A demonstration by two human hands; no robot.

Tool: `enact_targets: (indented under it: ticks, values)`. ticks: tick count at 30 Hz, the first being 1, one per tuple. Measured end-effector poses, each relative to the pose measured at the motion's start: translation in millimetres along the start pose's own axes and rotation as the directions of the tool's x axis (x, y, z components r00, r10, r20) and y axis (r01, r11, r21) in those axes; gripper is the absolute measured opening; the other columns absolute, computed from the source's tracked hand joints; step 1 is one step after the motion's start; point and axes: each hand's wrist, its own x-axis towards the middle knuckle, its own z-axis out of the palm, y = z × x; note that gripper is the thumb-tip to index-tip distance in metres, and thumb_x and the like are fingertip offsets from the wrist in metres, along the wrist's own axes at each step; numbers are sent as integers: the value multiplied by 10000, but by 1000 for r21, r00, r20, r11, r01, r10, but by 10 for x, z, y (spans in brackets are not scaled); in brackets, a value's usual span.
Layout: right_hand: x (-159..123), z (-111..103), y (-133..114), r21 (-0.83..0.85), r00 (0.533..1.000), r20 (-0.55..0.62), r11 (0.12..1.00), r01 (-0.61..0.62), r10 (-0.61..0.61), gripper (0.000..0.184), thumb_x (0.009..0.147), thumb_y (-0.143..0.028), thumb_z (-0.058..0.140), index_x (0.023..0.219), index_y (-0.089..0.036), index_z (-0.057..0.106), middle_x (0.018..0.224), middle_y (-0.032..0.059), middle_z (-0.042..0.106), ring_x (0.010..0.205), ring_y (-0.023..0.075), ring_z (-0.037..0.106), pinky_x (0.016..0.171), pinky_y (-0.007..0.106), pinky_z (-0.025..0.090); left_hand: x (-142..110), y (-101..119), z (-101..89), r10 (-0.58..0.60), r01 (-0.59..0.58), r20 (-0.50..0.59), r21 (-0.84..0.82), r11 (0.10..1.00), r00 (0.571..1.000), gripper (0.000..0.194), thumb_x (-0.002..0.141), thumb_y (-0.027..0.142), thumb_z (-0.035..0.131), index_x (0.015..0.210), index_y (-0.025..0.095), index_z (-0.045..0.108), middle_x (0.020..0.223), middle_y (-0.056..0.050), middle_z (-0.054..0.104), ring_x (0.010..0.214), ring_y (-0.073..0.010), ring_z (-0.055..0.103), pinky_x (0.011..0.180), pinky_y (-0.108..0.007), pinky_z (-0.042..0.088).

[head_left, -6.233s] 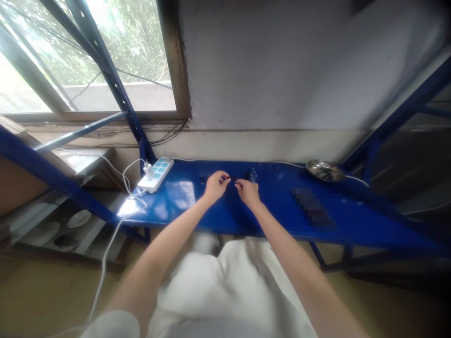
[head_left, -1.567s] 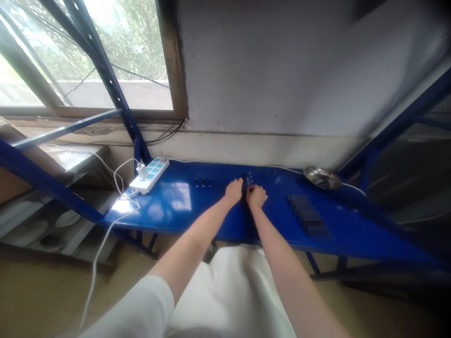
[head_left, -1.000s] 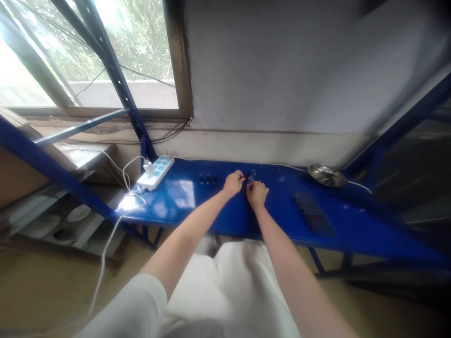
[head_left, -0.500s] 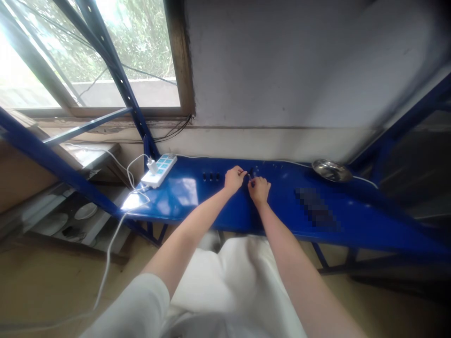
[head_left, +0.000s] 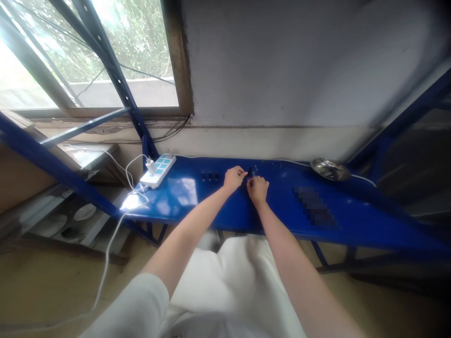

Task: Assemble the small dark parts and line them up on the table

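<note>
Hands close together over the middle of a blue table [head_left: 225, 213], near its far edge. Left hand [head_left: 234, 179] with fingertips drawn in toward each other; too small to tell whether clamped on something. Just beside it, right hand [head_left: 258, 189] with fingers curled around a small dark piece [head_left: 251, 182], mostly hidden. Right past the fingertips, on the tabletop, another dark piece [head_left: 250, 172], with tiny clear bits [head_left: 255, 168] next to it. Left of the hands, a row of three small dark cylinders [head_left: 210, 176], spaced apart. Farther left, a white power strip [head_left: 159, 171] with a white plug [head_left: 151, 165] in it. Toward the right end, a shiny metal bowl [head_left: 330, 170] and a pixelated dark oblong [head_left: 316, 205].
</note>
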Motion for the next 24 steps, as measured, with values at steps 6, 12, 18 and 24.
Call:
enact_targets:
  ticks: [6,12,18,24]
  values:
    - [5,-24,-22,7,996,30,996,87,-87,192,843,-239,409,809,-156,578,837,98,598,801,217,448,700,319,246,-26,-84,70,2,-15,87,143,990,996,106,778,260,576,787,167,626,777,-54,666,725,-153,598,717,-268,456]
    - [7,-51,-57,-6,991,88,995,101,-100,193,850,-246,419,837,-150,587,854,105,601,820,222,458,700,320,257,-125,-243,111,49,-51,58,29,998,997,187,797,290,556,915,166,631,857,-59,670,783,-143,605,767,-262,459]
    - [30,-104,-71,88,983,129,988,124,-134,219,867,-237,392,888,-157,595,901,109,609,851,228,487,725,330,306,-400,-494,-124,18,-18,-5,-189,982,1000,317,852,395,423,873,153,626,796,-60,667,671,-128,604,690,-253,462]
    - [115,2,-282,239,934,242,949,204,-262,195,835,-192,424,882,-167,612,895,96,632,850,225,525,741,345,367,-578,-664,-343,-236,157,-224,-320,934,945,392,868,405,339,732,140,593,633,-28,616,524,-100,543,599,-233,438]
